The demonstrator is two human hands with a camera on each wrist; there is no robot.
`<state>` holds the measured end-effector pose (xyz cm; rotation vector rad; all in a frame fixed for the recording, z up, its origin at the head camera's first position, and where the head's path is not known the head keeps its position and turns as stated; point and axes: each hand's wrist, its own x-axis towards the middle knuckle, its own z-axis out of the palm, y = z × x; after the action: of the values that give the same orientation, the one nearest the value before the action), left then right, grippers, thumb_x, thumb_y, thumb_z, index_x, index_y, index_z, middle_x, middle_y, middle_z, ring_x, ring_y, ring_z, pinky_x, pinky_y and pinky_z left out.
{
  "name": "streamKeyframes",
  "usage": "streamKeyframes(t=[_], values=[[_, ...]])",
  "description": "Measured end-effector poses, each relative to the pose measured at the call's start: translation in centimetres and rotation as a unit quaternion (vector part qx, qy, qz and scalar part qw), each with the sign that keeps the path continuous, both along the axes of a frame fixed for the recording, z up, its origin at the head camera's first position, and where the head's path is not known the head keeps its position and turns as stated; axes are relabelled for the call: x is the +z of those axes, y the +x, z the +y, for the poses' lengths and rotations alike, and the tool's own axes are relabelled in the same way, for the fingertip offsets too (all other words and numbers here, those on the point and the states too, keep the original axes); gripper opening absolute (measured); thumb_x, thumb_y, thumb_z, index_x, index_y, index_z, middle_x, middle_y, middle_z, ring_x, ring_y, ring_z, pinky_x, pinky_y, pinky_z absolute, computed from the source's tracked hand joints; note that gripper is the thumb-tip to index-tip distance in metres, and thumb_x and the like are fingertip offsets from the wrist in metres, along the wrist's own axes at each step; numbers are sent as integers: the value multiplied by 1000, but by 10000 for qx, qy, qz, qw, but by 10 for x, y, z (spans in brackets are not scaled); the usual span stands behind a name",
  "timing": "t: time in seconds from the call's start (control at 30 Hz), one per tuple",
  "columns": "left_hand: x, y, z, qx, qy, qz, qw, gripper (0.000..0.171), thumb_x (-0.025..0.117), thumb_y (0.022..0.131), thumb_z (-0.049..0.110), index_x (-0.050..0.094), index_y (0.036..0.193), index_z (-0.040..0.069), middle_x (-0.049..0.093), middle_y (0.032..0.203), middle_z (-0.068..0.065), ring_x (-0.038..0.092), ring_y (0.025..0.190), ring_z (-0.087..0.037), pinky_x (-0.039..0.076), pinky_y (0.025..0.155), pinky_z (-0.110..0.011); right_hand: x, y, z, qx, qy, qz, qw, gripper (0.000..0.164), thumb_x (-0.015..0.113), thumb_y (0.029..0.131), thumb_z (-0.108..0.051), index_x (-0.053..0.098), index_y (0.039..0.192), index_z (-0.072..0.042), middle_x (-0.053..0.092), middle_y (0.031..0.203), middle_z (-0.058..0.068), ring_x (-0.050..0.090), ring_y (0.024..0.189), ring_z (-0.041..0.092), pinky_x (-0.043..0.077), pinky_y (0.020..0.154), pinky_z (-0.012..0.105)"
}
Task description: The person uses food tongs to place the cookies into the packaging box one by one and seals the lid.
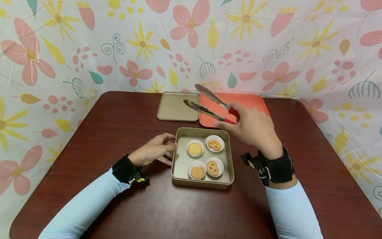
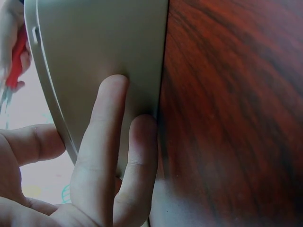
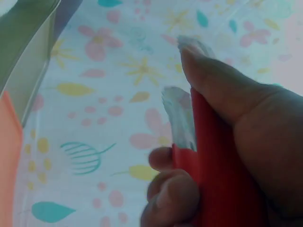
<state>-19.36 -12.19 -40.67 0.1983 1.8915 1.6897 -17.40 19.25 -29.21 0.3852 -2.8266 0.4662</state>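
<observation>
A square gold tin (image 1: pixel 202 183) sits on the table, with cookies in white paper cups inside: a round dotted yellow one (image 1: pixel 195 149), a plain round one (image 1: pixel 197 172), a pretzel-shaped one (image 1: pixel 214 145) and a round one with holes (image 1: pixel 212 168). My left hand (image 1: pixel 156 149) holds the tin's left side, thumb at the rim and fingers (image 2: pixel 106 123) against the outer wall. Above the table, my right hand (image 1: pixel 253 127) grips the red handles of metal tongs (image 1: pixel 209 111). The tongs' arms are spread, pointing left, with nothing between their tips.
Behind the tin lie a flat gold lid (image 1: pixel 178 106) and, to its right, an orange tray (image 1: pixel 238 99), partly hidden by the tongs and right hand. A flowered curtain (image 1: pixel 191 49) hangs past the back edge of the dark wooden table (image 1: pixel 128 113).
</observation>
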Motion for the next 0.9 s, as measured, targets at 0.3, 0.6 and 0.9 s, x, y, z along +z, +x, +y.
streamKeyframes(t=[0.3, 0.6, 0.9], values=[[-2, -1, 0, 7, -47, 30, 10000, 57, 61, 105, 18, 32, 150, -4, 51, 128, -29, 68, 88, -34, 66, 73, -46, -5, -22, 17, -797, -318, -156, 9962, 90, 61, 79, -85, 58, 125, -8, 56, 70, 10, 57, 67, 32, 47, 54, 48], [-1, -1, 0, 41, -66, -24, 10000, 56, 61, 105, 17, 34, 149, -2, 51, 128, -28, 69, 90, -36, 66, 73, -47, -11, -35, 47, -1525, -714, -145, 9856, 98, 57, 79, -87, 56, 129, -2, 67, 89, 22, 63, 77, 44, 51, 60, 57], [0, 0, 0, 29, -45, -18, 10000, 57, 61, 105, 17, 33, 150, -3, 51, 127, -28, 68, 89, -36, 66, 72, -47, -19, -46, 70, -1972, -1090, -290, 9738, 99, 56, 80, -86, 51, 121, 3, 57, 88, 21, 58, 77, 40, 47, 57, 50]])
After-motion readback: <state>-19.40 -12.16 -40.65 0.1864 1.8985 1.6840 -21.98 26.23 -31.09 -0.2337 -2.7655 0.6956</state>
